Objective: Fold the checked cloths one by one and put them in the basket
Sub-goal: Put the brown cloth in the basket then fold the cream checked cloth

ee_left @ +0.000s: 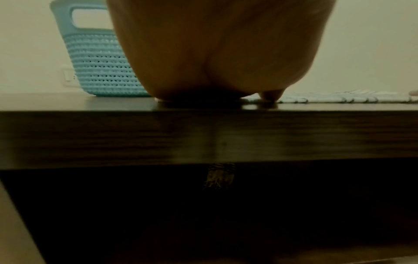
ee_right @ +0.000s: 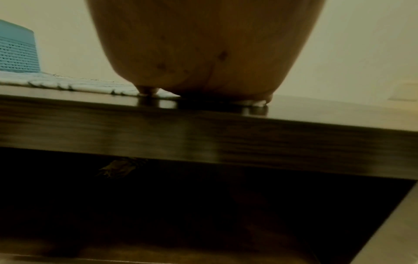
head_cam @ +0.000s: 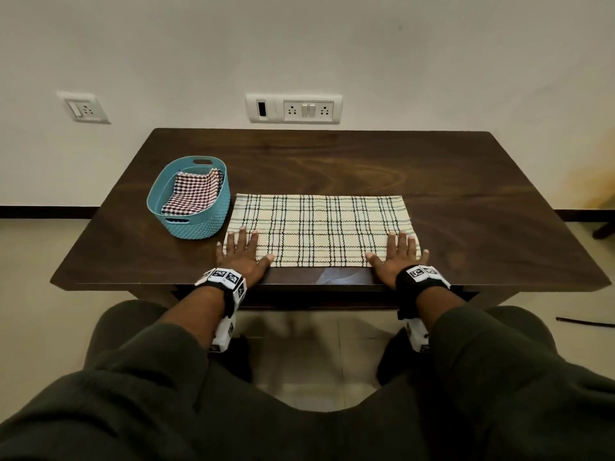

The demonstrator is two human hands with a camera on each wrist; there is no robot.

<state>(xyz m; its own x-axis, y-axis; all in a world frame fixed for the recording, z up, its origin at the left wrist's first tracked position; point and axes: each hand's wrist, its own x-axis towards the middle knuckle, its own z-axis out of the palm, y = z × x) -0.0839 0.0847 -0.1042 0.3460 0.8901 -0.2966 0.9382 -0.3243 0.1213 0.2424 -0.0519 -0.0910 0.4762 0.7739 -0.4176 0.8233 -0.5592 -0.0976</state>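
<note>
Cream checked cloth (head_cam: 319, 229): flat, centre frame, near table (head_cam: 466, 207) front edge | left hand (head_cam: 240, 253), right hand (head_cam: 397, 256): spread, pressing near corners | basket (head_cam: 199, 224): left, holds folded cloth | risk: cloth slides off the edge; uneven fold.

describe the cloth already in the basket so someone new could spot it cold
Start at the dark wooden table against the wall. On its left side stands a blue basket, just left of the flat cream cloth. The red cloth lies folded inside it: small red-and-white checks, unlike the cream cloth's wide black grid.
</note>
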